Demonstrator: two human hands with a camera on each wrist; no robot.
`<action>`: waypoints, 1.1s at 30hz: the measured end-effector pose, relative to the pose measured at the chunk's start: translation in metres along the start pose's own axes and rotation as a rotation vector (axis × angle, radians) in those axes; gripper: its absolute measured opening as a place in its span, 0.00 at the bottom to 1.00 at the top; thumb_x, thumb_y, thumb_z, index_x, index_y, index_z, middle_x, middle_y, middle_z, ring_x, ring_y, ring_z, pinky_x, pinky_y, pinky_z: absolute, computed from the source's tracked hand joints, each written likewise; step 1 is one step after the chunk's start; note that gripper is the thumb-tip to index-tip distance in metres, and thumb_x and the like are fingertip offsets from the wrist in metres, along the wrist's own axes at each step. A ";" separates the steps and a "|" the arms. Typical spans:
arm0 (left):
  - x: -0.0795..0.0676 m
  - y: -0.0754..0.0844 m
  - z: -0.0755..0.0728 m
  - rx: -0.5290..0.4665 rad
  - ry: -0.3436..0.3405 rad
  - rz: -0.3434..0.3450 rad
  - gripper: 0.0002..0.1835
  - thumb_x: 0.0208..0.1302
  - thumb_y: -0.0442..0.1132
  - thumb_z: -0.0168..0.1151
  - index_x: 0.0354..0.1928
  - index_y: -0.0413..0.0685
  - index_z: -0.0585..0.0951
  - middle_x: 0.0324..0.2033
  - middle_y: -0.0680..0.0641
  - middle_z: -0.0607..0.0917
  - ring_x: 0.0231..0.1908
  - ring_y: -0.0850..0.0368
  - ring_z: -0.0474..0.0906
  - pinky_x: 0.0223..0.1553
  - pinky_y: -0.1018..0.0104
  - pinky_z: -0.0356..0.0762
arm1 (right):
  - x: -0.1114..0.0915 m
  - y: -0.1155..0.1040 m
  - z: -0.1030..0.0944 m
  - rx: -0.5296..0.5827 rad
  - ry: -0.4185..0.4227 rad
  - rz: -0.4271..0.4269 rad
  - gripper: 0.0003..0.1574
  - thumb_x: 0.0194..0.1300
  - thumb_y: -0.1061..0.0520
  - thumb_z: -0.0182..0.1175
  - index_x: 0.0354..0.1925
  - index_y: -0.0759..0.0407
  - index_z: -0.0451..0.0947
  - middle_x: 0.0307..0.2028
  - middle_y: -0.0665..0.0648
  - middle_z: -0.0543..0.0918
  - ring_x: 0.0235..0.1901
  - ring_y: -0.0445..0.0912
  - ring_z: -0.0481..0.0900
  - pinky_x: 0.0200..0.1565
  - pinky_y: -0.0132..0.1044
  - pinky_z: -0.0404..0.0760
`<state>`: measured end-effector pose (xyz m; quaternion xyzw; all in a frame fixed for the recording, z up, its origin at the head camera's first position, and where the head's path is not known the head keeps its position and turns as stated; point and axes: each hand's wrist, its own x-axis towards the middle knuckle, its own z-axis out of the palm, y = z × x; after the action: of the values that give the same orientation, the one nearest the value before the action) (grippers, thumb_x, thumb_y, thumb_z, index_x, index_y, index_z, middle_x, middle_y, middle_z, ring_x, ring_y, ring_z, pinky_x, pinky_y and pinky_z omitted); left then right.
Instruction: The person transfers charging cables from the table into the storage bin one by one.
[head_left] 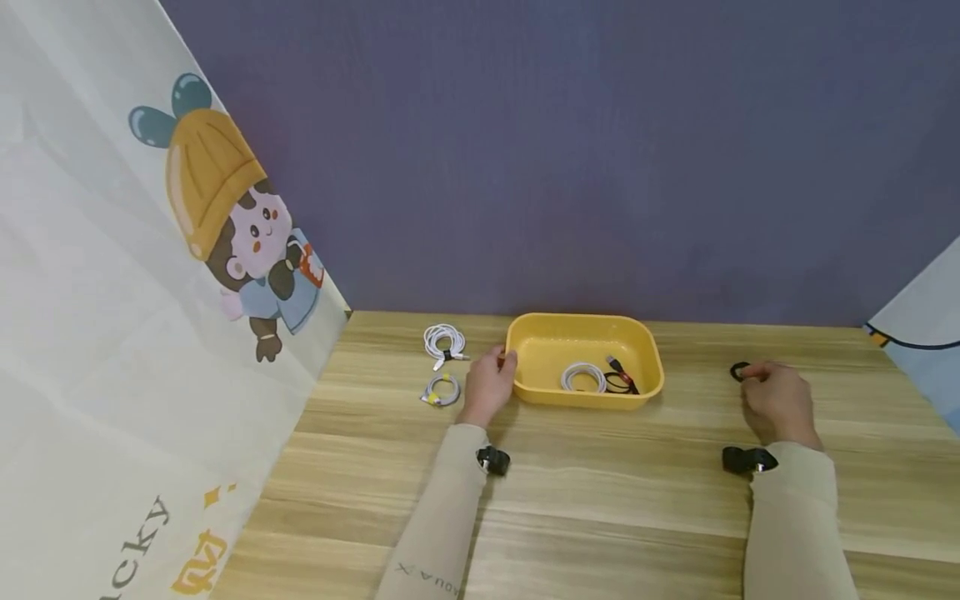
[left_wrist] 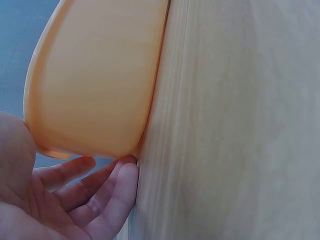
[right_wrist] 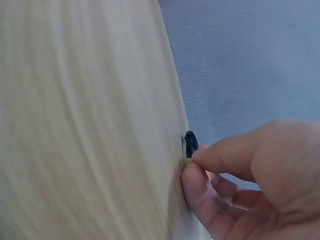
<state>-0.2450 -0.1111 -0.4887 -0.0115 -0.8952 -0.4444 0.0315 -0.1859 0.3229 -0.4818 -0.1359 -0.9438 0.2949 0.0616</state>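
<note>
My left hand (head_left: 489, 387) holds the left end of a yellow plastic basket (head_left: 583, 402). Its thumb is at the rim, and in the left wrist view the curled fingers (left_wrist: 107, 197) meet the end wall from outside. Inside the basket lie a coiled white cable (head_left: 583, 377) and a black cable (head_left: 621, 377) with a USB plug and a red part. Off to the right, my right hand (head_left: 780, 402) pinches a small coiled black cable (right_wrist: 190, 143) between thumb and index finger, at a yellow bit. That cable is at the tabletop; most of it is hidden by the fingers.
Left of the basket, a coiled white cable (head_left: 444, 342) with a black tie lies behind a coiled grey cable (head_left: 441, 390) with yellow ties. The wooden table (head_left: 600, 517) ends at a dark blue panel (head_left: 600, 167). A white printed sheet (head_left: 112, 317) borders the left side.
</note>
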 end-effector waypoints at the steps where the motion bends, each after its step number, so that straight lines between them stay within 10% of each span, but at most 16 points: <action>1: 0.000 0.000 0.000 0.001 0.001 -0.003 0.24 0.77 0.52 0.50 0.65 0.48 0.79 0.46 0.44 0.90 0.45 0.45 0.86 0.50 0.50 0.81 | 0.000 0.000 0.000 0.001 0.000 -0.005 0.22 0.71 0.59 0.49 0.54 0.72 0.80 0.48 0.78 0.82 0.45 0.73 0.79 0.44 0.62 0.77; 33: -0.003 0.004 0.010 0.016 0.031 0.007 0.24 0.77 0.51 0.51 0.64 0.47 0.80 0.45 0.44 0.90 0.44 0.44 0.86 0.49 0.49 0.81 | -0.001 0.004 -0.005 0.006 -0.015 -0.018 0.19 0.71 0.56 0.59 0.48 0.71 0.83 0.45 0.76 0.85 0.40 0.68 0.81 0.43 0.61 0.77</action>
<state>-0.2423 -0.1007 -0.4913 -0.0073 -0.8980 -0.4374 0.0468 -0.1825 0.3289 -0.4800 -0.1250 -0.9446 0.2981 0.0574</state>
